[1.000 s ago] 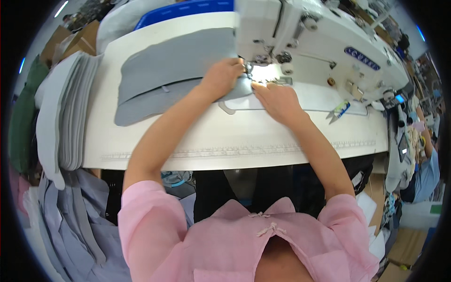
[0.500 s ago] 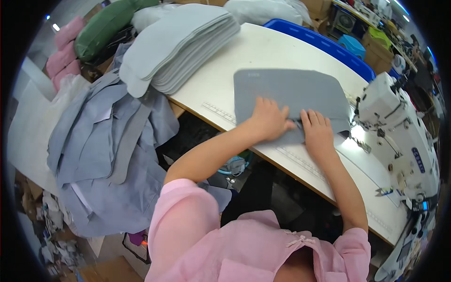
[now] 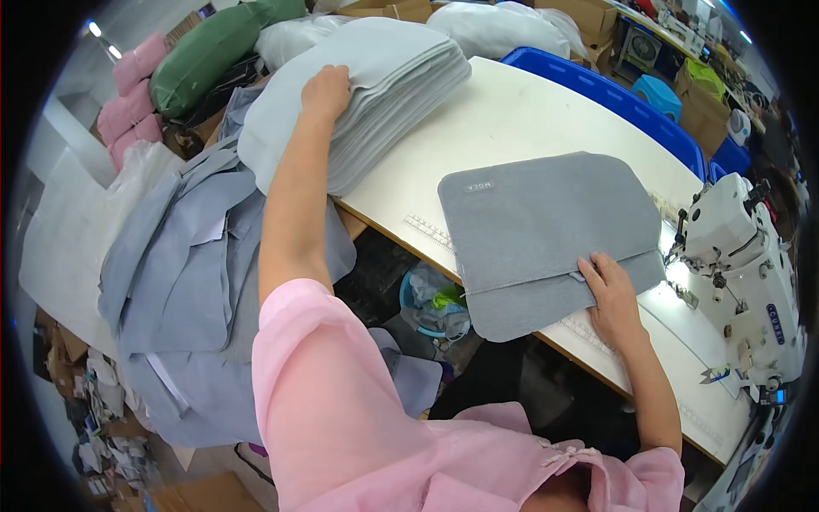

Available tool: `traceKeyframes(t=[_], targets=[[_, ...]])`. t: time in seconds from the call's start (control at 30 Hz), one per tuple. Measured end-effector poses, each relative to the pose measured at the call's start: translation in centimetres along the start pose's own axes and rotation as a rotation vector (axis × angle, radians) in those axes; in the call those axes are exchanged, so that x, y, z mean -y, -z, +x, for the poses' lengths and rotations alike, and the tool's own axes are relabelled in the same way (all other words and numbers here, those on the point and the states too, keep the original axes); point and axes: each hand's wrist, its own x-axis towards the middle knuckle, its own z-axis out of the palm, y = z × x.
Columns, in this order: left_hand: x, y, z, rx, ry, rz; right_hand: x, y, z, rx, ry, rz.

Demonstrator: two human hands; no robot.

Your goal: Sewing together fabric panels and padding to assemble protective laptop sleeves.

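Note:
A dark grey fabric panel (image 3: 546, 213) with rounded corners lies flat on the white table, its near corner overhanging the front edge. A seamed band crosses its near part, and a small tag sits at its far left corner. My right hand (image 3: 616, 303) rests on the band beside a small tab, fingers stretched out and apart. At the far left, a thick stack of light grey fabric panels (image 3: 392, 111) stands on the table. My left hand (image 3: 327, 90) is on top of this stack, fingers curled closed at the top panel's edge.
A white sewing machine (image 3: 738, 247) with its lamp lit stands right of the panel. Loose grey-blue cut pieces (image 3: 179, 273) hang in a heap at the left. Behind the table is a blue crate (image 3: 606, 102); a ruler strip (image 3: 426, 230) runs along its front edge.
My left hand has left the dark grey panel and reached far left onto the stack. The panel now lies spread out, shifted nearer the front edge, with my right hand still on it.

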Motion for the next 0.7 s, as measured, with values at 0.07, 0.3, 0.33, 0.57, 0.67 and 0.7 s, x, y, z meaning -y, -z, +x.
traceKeyframes(t=[0.07, 0.3, 0.33, 0.57, 0.67, 0.7], targets=[[0.0, -0.5, 0.6, -0.002, -0.06, 0.028, 0.1, 0.3, -0.1, 0.009, -0.055, 0.054], [7.5, 0.6, 3.0, 0.143, 0.16, -0.474, -0.6, 1.3, 1.3, 0.203, -0.373, 0.71], [7.3, 2.5, 3.3, 0.344, 0.326, -0.856, -0.9, 1.1, 1.6, 0.065, -0.552, 0.847], [-10.8, 4.2, -9.0, 0.597, 0.103, -1.008, -4.6, 1.8, 3.3, -0.607, -0.946, 1.801], [-14.4, 2.3, -16.0, 0.615, -0.248, -0.979, -3.2, 2.5, 5.0, -0.674, -0.913, 1.799], [-15.3, 2.1, -17.0, 0.63, -0.366, -0.843, -3.3, 2.4, 5.2, -0.698, -0.941, 1.788]])
